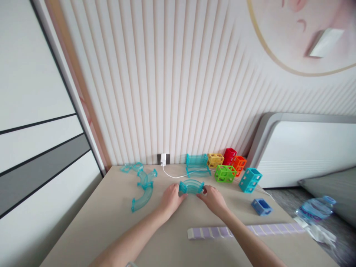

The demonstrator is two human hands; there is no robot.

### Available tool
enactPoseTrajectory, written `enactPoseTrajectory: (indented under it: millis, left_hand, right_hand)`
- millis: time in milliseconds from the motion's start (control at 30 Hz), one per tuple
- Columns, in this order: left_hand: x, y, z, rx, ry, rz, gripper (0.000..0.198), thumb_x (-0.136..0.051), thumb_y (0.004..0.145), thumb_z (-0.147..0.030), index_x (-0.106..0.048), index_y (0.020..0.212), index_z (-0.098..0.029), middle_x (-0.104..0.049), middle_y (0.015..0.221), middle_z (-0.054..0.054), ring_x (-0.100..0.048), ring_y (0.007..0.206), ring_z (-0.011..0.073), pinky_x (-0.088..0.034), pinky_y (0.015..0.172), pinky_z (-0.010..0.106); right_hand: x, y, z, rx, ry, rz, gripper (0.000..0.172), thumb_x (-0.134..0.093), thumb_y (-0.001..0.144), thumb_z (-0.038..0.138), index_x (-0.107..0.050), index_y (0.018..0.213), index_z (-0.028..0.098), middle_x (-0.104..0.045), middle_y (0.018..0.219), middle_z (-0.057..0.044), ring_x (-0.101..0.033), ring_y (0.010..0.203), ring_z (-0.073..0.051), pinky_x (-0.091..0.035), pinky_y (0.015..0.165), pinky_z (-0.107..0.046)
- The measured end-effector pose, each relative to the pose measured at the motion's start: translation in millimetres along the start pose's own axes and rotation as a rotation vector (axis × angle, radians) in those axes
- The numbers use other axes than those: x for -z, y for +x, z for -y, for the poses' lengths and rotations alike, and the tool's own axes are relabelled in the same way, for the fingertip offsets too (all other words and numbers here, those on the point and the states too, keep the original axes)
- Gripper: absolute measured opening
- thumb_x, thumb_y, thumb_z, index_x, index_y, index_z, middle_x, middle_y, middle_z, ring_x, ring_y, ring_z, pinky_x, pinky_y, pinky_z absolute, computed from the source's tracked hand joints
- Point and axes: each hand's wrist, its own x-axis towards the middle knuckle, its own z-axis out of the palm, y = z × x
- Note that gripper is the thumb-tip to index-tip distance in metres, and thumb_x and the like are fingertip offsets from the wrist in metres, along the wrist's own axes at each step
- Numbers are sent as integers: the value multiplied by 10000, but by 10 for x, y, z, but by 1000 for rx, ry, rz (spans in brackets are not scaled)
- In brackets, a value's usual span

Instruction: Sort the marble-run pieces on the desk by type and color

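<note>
A curved translucent teal track piece point(191, 186) sits at the middle of the beige table point(111, 222). My left hand point(171, 199) grips its left end and my right hand point(213, 199) grips its right end, the fingers of both curled onto it. Several more curved teal track pieces point(142, 189) lie to the left. A stack of teal track pieces point(197, 165) stands just behind the held one.
Open-frame blocks stand at the back right: yellow point(215, 160), red point(229, 155), orange point(239, 164), green point(225, 173), teal point(250, 180). A small blue block point(261, 206) and a long lilac strip point(211, 232) lie near me. A white charger point(163, 159) with its cable is plugged in at the ribbed wall. A plastic bottle point(317, 208) lies off the table's right edge.
</note>
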Motion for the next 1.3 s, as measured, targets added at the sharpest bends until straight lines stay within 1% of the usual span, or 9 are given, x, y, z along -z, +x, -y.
enactPoseTrajectory:
  millis: [167, 300, 433, 567, 767, 1033, 1200, 1300]
  left_hand:
    - [-127, 159, -215, -30, -3, 17, 251, -683, 904, -403, -673, 1007, -174, -737, 1037, 100, -703, 1019, 276, -496, 855, 334]
    - [-207, 258, -342, -54, -2, 27, 259, -687, 903, -399, -670, 1039, -179, -736, 1060, 103, -701, 1050, 280, -499, 870, 336]
    - [-291, 322, -425, -80, -3, 27, 300, -690, 902, -401, -660, 1079, -161, -736, 1084, 125, -700, 1057, 289, -506, 878, 346]
    - [-365, 345, -460, -96, -9, 21, 328, -690, 901, -415, -658, 1080, -142, -739, 1065, 136, -705, 1042, 292, -513, 874, 350]
    - [-438, 365, -443, -92, -16, -1, 324, -680, 908, -417, -645, 1117, -171, -732, 1116, 126, -689, 1102, 277, -502, 925, 343]
    - [-484, 347, -427, -83, 9, -26, 321, -663, 915, -430, -650, 1094, -164, -734, 1088, 131, -696, 1076, 283, -519, 895, 343]
    - [-458, 339, -419, -112, 42, -40, 296, -663, 918, -430, -658, 1057, -169, -734, 1066, 131, -700, 1059, 291, -528, 902, 363]
    - [-360, 253, -346, -156, 67, -55, 258, -632, 943, -404, -653, 1045, -167, -729, 1042, 131, -705, 1028, 289, -539, 882, 371]
  right_hand:
    - [74, 106, -280, -33, 40, 2, 187, -679, 866, 366, -718, 897, 186, -775, 953, -91, -716, 925, -262, -408, 714, -280]
    - [117, 167, -453, -42, 70, -1, 171, -691, 858, 356, -712, 883, 189, -772, 935, -80, -713, 903, -256, -404, 711, -278]
    - [156, 189, -590, -43, 82, -14, 155, -700, 854, 339, -699, 866, 185, -768, 931, -83, -709, 889, -254, -401, 705, -275]
    - [166, 186, -687, -34, 98, -20, 149, -700, 855, 340, -698, 881, 193, -767, 927, -73, -711, 880, -245, -404, 699, -265]
    - [112, 209, -733, -26, 110, -35, 151, -686, 860, 347, -693, 876, 197, -759, 896, -67, -707, 858, -247, -397, 680, -267]
    - [72, 229, -719, -19, 108, -45, 165, -666, 868, 355, -683, 915, 197, -750, 908, -72, -701, 855, -246, -413, 697, -274]
    - [109, 172, -696, -32, 83, -53, 189, -702, 826, 351, -676, 943, 204, -743, 942, -77, -697, 884, -250, -444, 734, -281]
    - [185, 61, -712, -41, 62, -88, 269, -738, 789, 341, -684, 1004, 189, -738, 997, -106, -692, 949, -282, -467, 798, -312]
